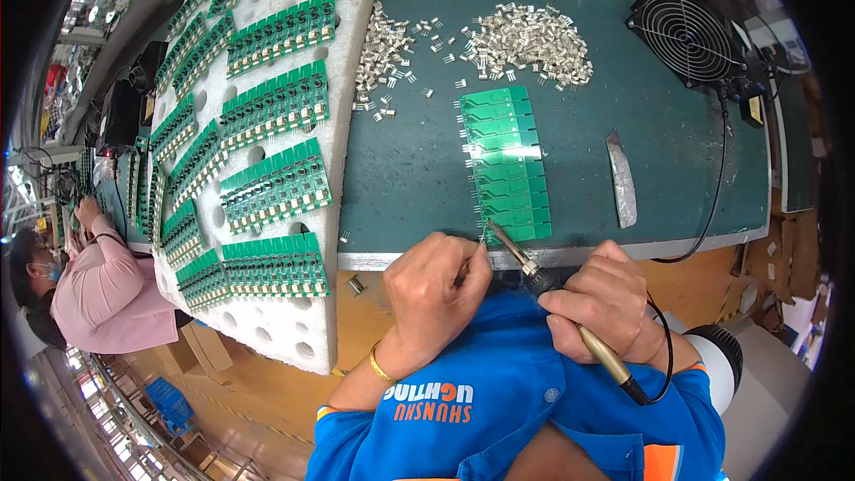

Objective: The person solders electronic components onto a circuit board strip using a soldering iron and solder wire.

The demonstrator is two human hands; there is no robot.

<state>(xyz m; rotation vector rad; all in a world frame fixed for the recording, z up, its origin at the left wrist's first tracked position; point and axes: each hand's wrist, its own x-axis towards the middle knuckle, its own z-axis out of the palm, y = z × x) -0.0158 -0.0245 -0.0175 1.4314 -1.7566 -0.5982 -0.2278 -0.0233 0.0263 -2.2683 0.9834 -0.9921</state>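
My right hand (pixel 598 303) is wrapped round a soldering iron (pixel 606 358) with a gold-coloured handle. The iron's tip touches or hovers just over the near left corner of a green circuit board panel (pixel 512 187). Small metal pins stick out along the panel's left edge. Beside that corner, my left hand (pixel 432 283) is closed in a pinch at the table's front edge. What its fingertips hold is too small to make out.
Two heaps of small metal connectors (pixel 530 44) lie at the back. White foam (pixel 356 0) on the left carries several populated green boards (pixel 276 187). A black fan (pixel 686 27) stands back right; a crumpled silver strip (pixel 622 183) lies nearer. Another person (pixel 111 303) sits far left.
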